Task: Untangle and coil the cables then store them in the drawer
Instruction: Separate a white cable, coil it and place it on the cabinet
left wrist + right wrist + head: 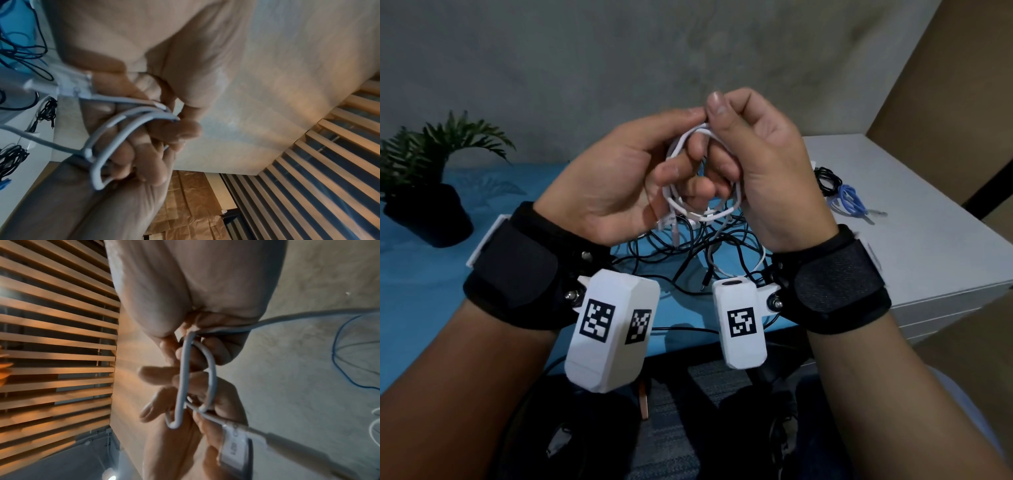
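Both hands cover much of the white cable point(702, 205), so its loop count is unclear. The tangled black cables point(688, 250) run behind the wrists. The plant point(431, 161) is cut off at the picture's left edge.

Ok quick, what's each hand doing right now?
Left hand: closed, pinching the thin white coiled cable.
Right hand: closed, fingers curled round the same cable.

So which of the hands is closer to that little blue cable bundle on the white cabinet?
Right. The right hand is raised beside the cabinet, with the blue cable bundle just off its outer side. The left hand is farther over, beyond the white cable both hold.
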`<act>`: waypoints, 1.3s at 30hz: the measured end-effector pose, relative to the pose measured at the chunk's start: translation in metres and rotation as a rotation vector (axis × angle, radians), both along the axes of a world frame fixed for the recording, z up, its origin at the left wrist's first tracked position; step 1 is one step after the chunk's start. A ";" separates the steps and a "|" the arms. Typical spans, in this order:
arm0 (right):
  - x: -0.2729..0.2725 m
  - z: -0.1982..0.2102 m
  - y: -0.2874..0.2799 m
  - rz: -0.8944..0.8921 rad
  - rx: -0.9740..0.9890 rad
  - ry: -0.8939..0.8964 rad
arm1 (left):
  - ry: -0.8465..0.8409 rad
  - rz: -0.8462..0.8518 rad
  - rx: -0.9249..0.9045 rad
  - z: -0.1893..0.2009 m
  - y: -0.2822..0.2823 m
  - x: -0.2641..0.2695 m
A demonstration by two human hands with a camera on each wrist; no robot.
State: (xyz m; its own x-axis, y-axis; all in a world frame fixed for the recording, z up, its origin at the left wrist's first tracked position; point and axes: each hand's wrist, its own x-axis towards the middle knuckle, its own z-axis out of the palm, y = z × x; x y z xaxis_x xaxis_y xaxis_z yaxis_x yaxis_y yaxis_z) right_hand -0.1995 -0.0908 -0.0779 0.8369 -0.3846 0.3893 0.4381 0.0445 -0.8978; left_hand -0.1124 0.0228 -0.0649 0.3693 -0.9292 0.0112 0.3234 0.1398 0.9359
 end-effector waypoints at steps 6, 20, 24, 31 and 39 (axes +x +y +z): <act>-0.002 0.002 0.006 0.007 0.010 0.057 | 0.012 0.023 0.028 0.000 0.003 0.004; 0.005 -0.009 -0.011 -0.168 -0.183 0.053 | 0.250 -0.114 -0.294 -0.003 0.003 0.004; 0.009 -0.021 -0.013 -0.144 -0.359 0.113 | 0.203 -0.015 -0.425 0.006 0.011 0.008; 0.021 -0.046 -0.003 -0.044 -0.737 0.434 | -0.061 0.393 -0.490 0.000 0.009 0.025; 0.018 -0.028 0.007 -0.161 -0.822 0.235 | -1.302 0.641 0.161 -0.013 0.008 0.027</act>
